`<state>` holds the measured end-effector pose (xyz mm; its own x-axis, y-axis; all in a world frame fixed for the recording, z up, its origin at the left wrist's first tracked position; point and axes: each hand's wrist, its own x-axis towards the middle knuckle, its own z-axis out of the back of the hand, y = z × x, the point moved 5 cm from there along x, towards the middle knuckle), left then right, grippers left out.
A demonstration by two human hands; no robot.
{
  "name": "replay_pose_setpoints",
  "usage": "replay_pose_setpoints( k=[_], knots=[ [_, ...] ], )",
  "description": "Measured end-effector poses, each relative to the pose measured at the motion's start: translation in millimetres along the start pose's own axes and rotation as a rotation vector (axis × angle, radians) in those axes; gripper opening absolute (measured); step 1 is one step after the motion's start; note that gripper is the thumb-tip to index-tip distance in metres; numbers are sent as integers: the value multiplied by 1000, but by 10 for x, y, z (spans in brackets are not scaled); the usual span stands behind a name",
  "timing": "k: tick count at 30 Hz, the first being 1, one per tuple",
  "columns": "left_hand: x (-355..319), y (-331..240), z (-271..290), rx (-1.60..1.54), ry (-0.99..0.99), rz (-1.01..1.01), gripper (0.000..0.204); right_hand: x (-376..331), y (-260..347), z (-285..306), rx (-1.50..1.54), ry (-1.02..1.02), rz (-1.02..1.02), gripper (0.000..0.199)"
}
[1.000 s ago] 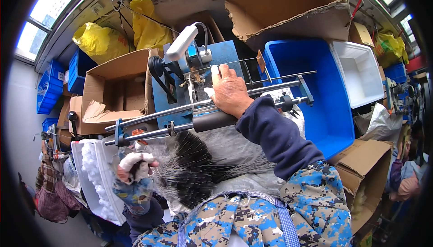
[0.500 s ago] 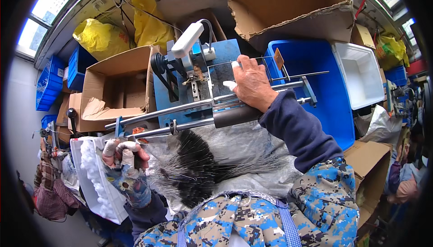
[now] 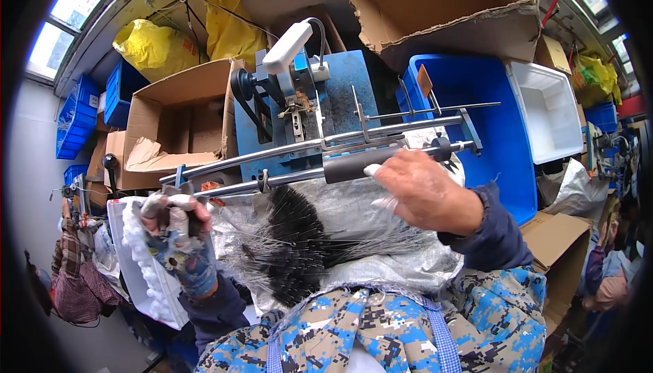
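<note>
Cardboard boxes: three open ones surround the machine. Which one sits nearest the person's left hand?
The open cardboard box left of the blue machine, just above the left hand; the others lie on the right.
</note>
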<state>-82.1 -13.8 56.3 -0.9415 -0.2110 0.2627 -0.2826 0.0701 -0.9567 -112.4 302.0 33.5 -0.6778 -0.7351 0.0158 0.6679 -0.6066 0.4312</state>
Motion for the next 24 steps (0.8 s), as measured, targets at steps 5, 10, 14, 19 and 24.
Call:
replay_pose_setpoints(
  k=[5, 10, 14, 19, 24],
  knots=[
    [-321, 65, -850, 483, 394, -186, 42, 466, 618, -394, 1163, -159, 77, 32],
    [-203, 112, -243, 815, 753, 7, 51, 364, 83, -38, 569, -498, -5, 15],
    [-525, 587, 161, 1527, 1202, -115, 60, 668, -360, -22, -51, -497, -190, 22],
    [-555, 868, 237, 1359, 1165, 175, 60, 1106, -813, -233, -241, -392, -327, 10],
    [-482, 775, 139, 1291, 1108, 104, 55, 1202, -889, -345, -326, -351, -351, 9]
  ],
)
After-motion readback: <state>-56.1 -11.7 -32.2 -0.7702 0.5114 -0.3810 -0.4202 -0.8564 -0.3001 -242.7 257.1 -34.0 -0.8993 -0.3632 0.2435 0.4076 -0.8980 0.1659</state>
